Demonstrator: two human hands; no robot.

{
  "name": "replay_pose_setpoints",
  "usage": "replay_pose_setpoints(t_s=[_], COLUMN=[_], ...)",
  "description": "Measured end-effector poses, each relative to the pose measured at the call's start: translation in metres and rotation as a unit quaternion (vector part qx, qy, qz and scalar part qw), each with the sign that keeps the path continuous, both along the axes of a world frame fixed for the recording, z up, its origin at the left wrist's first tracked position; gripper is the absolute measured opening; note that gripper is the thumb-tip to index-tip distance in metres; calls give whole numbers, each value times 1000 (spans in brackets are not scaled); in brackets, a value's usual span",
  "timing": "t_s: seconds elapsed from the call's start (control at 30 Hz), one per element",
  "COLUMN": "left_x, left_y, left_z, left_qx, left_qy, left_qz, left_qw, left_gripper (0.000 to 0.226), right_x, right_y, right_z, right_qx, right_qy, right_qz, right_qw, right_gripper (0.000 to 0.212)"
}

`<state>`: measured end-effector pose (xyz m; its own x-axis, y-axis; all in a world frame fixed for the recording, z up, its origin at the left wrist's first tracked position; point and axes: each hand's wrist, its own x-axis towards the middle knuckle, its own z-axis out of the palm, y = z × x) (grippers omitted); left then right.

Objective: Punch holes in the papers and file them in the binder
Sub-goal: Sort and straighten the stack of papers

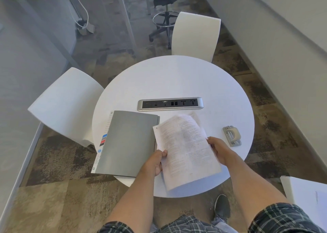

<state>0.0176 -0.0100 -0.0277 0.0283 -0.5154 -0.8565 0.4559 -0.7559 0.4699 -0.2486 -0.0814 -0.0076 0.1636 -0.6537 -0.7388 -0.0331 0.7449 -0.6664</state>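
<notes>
Both hands pinch the papers above the table: left hand on the left edge, right hand on the right. Binder lies closed beside the left fingers, punch beyond the right. The curling sheets could fan apart, so holes might misalign.
</notes>
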Motion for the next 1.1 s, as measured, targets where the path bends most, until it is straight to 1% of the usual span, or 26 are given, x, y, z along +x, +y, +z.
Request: replay_pose_setpoints(t_s=[0.07, 0.13, 0.2, 0.23, 0.3, 0.37, 0.43, 0.5, 0.57, 0.6, 0.63, 0.67, 0.7, 0.73, 0.8, 0.83, 0.9, 1.03, 1.1], left_x=[-4, -7, -8, -9, -11, -12, -13, -13, -12, -12, -12, -12, -11, -11, -11, -10, -6, 1, 5], left_y=[1, 1, -1, -2, -4, -5, -4, -4, -2, -2, -2, -2, -3, -4, -7, -9, -15, -26, -29], left_z=[4, 3, 4, 3, 5, 7, 4, -1, 0, 3, 7, 10, 13, 19, 31, 37, 47, 64, 76], left_qx=[8, 5, 2, 0, -6, -15, -31, -57, -85, -99, -117, -134, -150, -162, -176, -183, -202, -246, -263], left_qy=[-17, -27, -42, -49, -60, -63, -81, -116, -156, -185, -211, -237, -259, -282, -323, -330, -312, -201, -172], left_qz=[-7, -17, -31, -34, -36, -43, -48, -46, -45, -48, -50, -53, -56, -62, -62, -48, -25, -3, -16], left_qw=[1000, 999, 999, 998, 998, 997, 995, 991, 983, 976, 969, 961, 952, 944, 928, 925, 928, 948, 949], left_gripper=[19, 22, 27, 27, 25, 21, 21, 26, 27, 27, 28, 29, 29, 30, 35, 40, 48, 29, 32], right_x=[2, 4, 6, 6, 8, 9, 11, 12, 11, 10, 9, 9, 9, 10, 15, 16, 17, 22, 26], right_y=[2, 4, 7, 8, 9, 8, 6, 6, 6, 6, 6, 6, 4, 2, -5, -8, -16, -23, -24], right_z=[7, 15, 24, 27, 32, 32, 30, 28, 27, 26, 24, 25, 27, 31, 38, 41, 43, 57, 62], right_qx=[21, 39, 33, 27, 17, 6, 7, 20, 15, 6, 4, 2, -9, -35, -107, -130, -146, -175, -197], right_qy=[-51, -93, -103, -96, -79, -82, -89, -111, -125, -128, -128, -129, -129, -126, -100, -86, -70, -58, -45], right_qz=[-13, -26, -33, -41, -60, -75, -90, -93, -81, -71, -70, -63, -50, -32, -17, -15, 2, 24, 26], right_qw=[998, 995, 994, 994, 995, 994, 992, 989, 989, 989, 989, 990, 990, 991, 989, 988, 987, 983, 979], right_gripper=[19, 17, 17, 20, 36, 49, 52, 44, 24, 19, 25, 35, 44, 46, 34, 32, 35, 51, 51])
